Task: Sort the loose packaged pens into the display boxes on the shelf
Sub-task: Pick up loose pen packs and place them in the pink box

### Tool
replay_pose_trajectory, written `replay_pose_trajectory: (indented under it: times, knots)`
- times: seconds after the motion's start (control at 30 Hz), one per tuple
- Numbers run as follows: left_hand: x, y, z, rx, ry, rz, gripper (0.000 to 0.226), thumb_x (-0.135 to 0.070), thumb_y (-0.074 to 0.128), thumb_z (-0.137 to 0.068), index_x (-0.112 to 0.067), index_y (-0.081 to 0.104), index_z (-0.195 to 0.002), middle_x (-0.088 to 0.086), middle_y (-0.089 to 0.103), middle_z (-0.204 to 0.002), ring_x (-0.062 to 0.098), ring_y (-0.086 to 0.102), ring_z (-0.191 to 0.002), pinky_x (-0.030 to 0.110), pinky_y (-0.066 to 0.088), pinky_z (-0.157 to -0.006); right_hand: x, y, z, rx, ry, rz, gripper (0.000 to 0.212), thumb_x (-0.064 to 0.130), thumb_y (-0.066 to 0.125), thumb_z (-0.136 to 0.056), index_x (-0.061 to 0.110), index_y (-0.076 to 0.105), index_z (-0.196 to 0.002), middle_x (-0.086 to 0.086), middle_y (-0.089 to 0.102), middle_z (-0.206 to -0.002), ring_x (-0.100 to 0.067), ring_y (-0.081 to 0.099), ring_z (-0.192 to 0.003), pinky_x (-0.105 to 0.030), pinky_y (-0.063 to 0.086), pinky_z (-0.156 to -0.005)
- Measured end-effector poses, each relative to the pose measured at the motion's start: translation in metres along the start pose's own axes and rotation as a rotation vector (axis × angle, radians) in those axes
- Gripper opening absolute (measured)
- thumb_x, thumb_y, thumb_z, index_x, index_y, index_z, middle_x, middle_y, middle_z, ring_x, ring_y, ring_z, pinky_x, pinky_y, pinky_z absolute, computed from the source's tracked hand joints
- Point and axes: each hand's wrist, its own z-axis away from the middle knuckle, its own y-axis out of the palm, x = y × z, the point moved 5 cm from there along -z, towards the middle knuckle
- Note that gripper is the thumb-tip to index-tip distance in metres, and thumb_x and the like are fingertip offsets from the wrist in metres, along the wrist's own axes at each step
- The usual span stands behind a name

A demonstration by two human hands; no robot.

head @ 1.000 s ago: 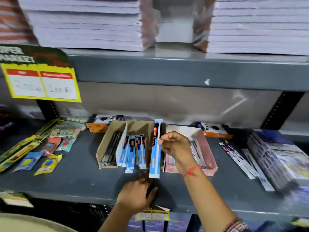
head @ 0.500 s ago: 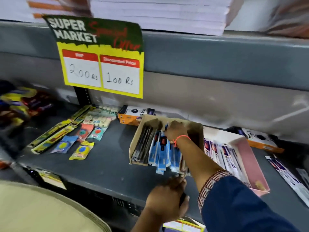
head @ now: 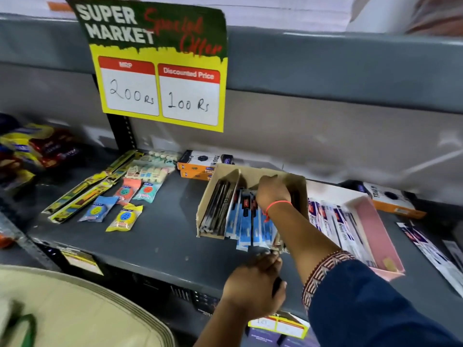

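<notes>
Your right hand (head: 271, 191) reaches deep into the brown cardboard box (head: 218, 176) on the grey shelf (head: 162, 236), fingers curled at its back end; whether they grip a pack there, you cannot tell, since the knuckles hide it. That box has a divider: the left section holds a stack of dark pen packs (head: 217, 209), the right section holds blue pen packs (head: 244, 221), perhaps four or five, their ends poking past the open front. Just beside it on the right sits a pink box (head: 375, 221) with white and purple pen packs (head: 333, 219) lying in a row. Your left hand (head: 253, 284) rests closed at the shelf's front edge, clamped on something dark and thin. Two orange boxes (head: 198, 169) are stacked behind the cardboard box, a third orange box (head: 390, 199) behind the pink one.
</notes>
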Motion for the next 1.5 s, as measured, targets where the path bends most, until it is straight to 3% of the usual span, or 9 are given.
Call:
replay_pose_trajectory:
  times: [0.1, 0.27, 0.4, 0.53, 0.63, 0.93, 1.27, 1.4, 1.5]
  knots:
    - [-0.006, -0.009, 0.001, -0.086, 0.011, 0.016, 0.053, -0.045, 0.036, -0.075, -0.02, 0.077, -0.097, -0.007, 0.071, -0.105, 0.009, 0.068, -0.092, 0.015, 0.051, -0.069, -0.012, -0.02, 0.009, -0.104, -0.008, -0.016, 0.036, -0.002, 0.035, -0.092, -0.004, 0.057, -0.12, -0.024, 0.061, -0.123, -0.038, 0.06, -0.112, -0.041, 0.05, -0.091]
    - [-0.006, -0.003, -0.002, -0.138, -0.017, -0.082, 0.079, -0.054, 0.006, -0.082, -0.02, 0.04, -0.145, -0.005, 0.036, -0.149, 0.015, 0.037, -0.132, 0.025, 0.037, -0.099, -0.073, -0.045, 0.034, -0.257, 0.089, -0.175, 0.032, 0.004, 0.043, -0.088, 0.001, 0.067, -0.109, -0.023, 0.067, -0.114, -0.039, 0.062, -0.107, -0.037, 0.049, -0.092]
    - [-0.009, 0.003, -0.001, -0.107, -0.058, -0.026, 0.056, -0.044, 0.036, -0.082, -0.011, 0.073, -0.108, 0.003, 0.068, -0.113, 0.021, 0.066, -0.1, 0.024, 0.053, -0.074, -0.126, -0.055, 0.052, -0.277, 0.158, -0.177, 0.031, 0.001, 0.043, -0.088, 0.004, 0.067, -0.106, -0.017, 0.067, -0.115, -0.033, 0.062, -0.109, -0.031, 0.048, -0.087]
    - [-0.03, 0.016, -0.006, -0.133, -0.063, -0.015, 0.064, -0.045, 0.029, -0.082, -0.007, 0.07, -0.115, 0.006, 0.064, -0.122, 0.021, 0.061, -0.111, 0.028, 0.045, -0.094, -0.179, -0.072, 0.075, -0.405, 0.249, -0.164, 0.031, 0.005, 0.044, -0.087, 0.008, 0.064, -0.111, -0.028, 0.067, -0.107, -0.044, 0.062, -0.1, -0.04, 0.049, -0.081]
    - [-0.065, 0.02, -0.013, -0.177, 0.049, -0.014, 0.053, -0.042, 0.039, -0.077, -0.01, 0.078, -0.094, 0.002, 0.072, -0.102, 0.015, 0.07, -0.09, 0.025, 0.052, -0.079, -0.22, -0.083, 0.09, -0.459, 0.364, -0.144, 0.03, 0.01, 0.042, -0.091, 0.004, 0.062, -0.113, -0.031, 0.066, -0.108, -0.046, 0.062, -0.1, -0.044, 0.05, -0.079]
    - [-0.109, 0.029, -0.047, -0.186, 0.242, -0.028, 0.05, -0.041, 0.038, -0.078, -0.016, 0.079, -0.09, -0.004, 0.073, -0.097, 0.01, 0.069, -0.087, 0.021, 0.053, -0.073, -0.324, -0.076, 0.099, -0.299, 0.629, -0.036, 0.038, 0.001, 0.038, -0.088, 0.002, 0.057, -0.12, -0.025, 0.059, -0.125, -0.04, 0.054, -0.118, -0.045, 0.047, -0.094]
    - [-0.105, 0.034, -0.045, -0.255, 0.245, -0.045, 0.047, -0.039, 0.042, -0.08, -0.016, 0.077, -0.1, -0.002, 0.071, -0.107, 0.013, 0.067, -0.097, 0.026, 0.052, -0.083, -0.356, -0.066, 0.077, -0.123, 0.638, -0.095, 0.038, 0.003, 0.04, -0.089, -0.003, 0.056, -0.123, -0.024, 0.061, -0.125, -0.037, 0.058, -0.117, -0.043, 0.047, -0.098]
    - [-0.107, 0.033, -0.044, -0.266, 0.249, -0.075, 0.047, -0.04, 0.041, -0.081, -0.016, 0.077, -0.101, -0.002, 0.071, -0.108, 0.013, 0.067, -0.098, 0.025, 0.052, -0.081, -0.347, -0.064, 0.075, 0.026, 0.601, -0.235, 0.022, -0.002, 0.048, -0.086, -0.008, 0.065, -0.098, -0.026, 0.066, -0.101, -0.031, 0.066, -0.087, -0.026, 0.051, -0.069]
    - [-0.105, 0.035, -0.045, -0.275, 0.246, -0.107, 0.048, -0.04, 0.041, -0.082, -0.016, 0.076, -0.102, -0.002, 0.07, -0.109, 0.013, 0.067, -0.099, 0.026, 0.053, -0.079, -0.34, -0.063, 0.082, 0.08, 0.597, -0.313, 0.03, -0.004, 0.049, -0.086, 0.003, 0.047, -0.057, -0.01, 0.049, -0.06, -0.016, 0.045, -0.05, -0.019, 0.033, -0.044]
